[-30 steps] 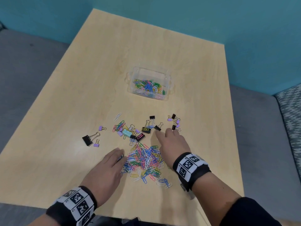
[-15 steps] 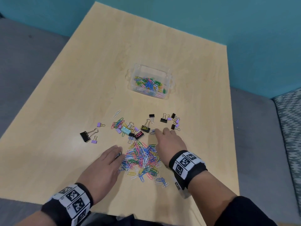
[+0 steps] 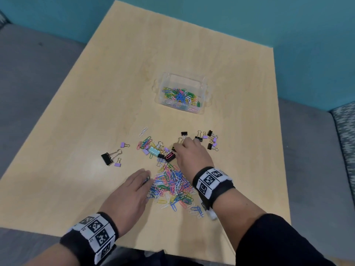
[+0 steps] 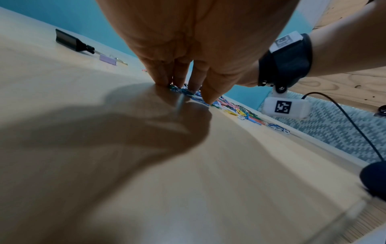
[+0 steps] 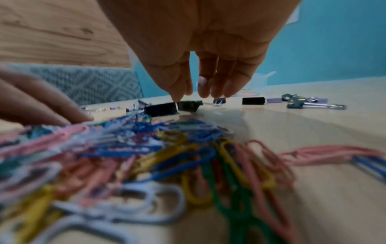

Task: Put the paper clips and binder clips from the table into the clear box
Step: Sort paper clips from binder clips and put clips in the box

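Note:
The clear box (image 3: 205, 96) stands mid-table and holds several coloured paper clips. A pile of paper clips (image 3: 172, 187) lies near the front edge, between my hands. My left hand (image 3: 146, 176) lies flat at the pile's left edge, and its straight fingertips (image 4: 205, 99) press on the table. My right hand (image 3: 181, 147) reaches past the pile, fingers pointing down. Its fingertips (image 5: 177, 96) touch a black binder clip (image 5: 160, 109) without gripping it. More binder clips lie around: a light blue one (image 3: 154, 151), a large black one (image 3: 107, 159), and small black and purple ones (image 3: 210, 140).
The wooden table (image 3: 96, 112) is bare beyond the box and on its left half. A loose white paper clip (image 3: 143, 131) lies apart from the rest. Grey seating flanks the table, with a patterned cushion (image 3: 343, 127) on the right and a teal wall behind.
My right hand has slid left, from the small binder clips on the right to the black clips in the middle. The left hand has stayed at the pile's edge.

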Motion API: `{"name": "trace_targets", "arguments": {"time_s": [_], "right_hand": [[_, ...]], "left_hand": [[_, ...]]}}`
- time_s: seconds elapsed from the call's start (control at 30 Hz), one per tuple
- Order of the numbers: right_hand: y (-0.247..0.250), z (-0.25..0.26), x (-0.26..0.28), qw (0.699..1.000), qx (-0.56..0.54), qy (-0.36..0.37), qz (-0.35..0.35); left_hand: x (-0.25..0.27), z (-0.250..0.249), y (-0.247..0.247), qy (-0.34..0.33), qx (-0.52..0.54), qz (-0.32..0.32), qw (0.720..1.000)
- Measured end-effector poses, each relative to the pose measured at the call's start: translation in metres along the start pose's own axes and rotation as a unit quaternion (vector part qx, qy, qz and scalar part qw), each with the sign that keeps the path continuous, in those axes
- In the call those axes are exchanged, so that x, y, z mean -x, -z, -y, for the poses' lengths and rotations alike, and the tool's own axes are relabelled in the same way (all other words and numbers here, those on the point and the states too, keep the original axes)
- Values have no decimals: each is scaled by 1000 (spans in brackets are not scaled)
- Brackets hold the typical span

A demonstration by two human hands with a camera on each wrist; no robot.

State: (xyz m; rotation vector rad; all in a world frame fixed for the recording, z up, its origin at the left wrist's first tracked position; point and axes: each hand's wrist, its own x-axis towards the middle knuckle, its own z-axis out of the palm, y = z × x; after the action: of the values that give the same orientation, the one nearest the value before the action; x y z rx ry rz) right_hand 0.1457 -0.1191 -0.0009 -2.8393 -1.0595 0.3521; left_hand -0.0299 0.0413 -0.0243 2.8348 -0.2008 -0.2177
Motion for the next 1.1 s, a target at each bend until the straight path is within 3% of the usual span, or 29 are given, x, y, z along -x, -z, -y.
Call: {"name": "trace_targets", "arguments": {"time_s": [0.37, 0.47, 0.63, 0.9, 1.1], "right_hand": [[8, -3, -2, 997, 43, 42, 48], [9, -4, 3, 999, 23, 12, 33], [14, -4, 19, 997, -43, 38, 43], [6, 14, -5, 985, 107, 114, 71], [8, 16, -6, 990, 81, 103, 58]], "left_hand": [[0, 0, -4, 6, 3, -10, 1000], [0, -1, -3, 7, 2, -10, 1000], [0, -2, -2, 6, -3, -15, 1000], [0, 1, -3, 3, 7, -6, 1000], [0, -1, -6, 9, 8, -14, 1000]]}}
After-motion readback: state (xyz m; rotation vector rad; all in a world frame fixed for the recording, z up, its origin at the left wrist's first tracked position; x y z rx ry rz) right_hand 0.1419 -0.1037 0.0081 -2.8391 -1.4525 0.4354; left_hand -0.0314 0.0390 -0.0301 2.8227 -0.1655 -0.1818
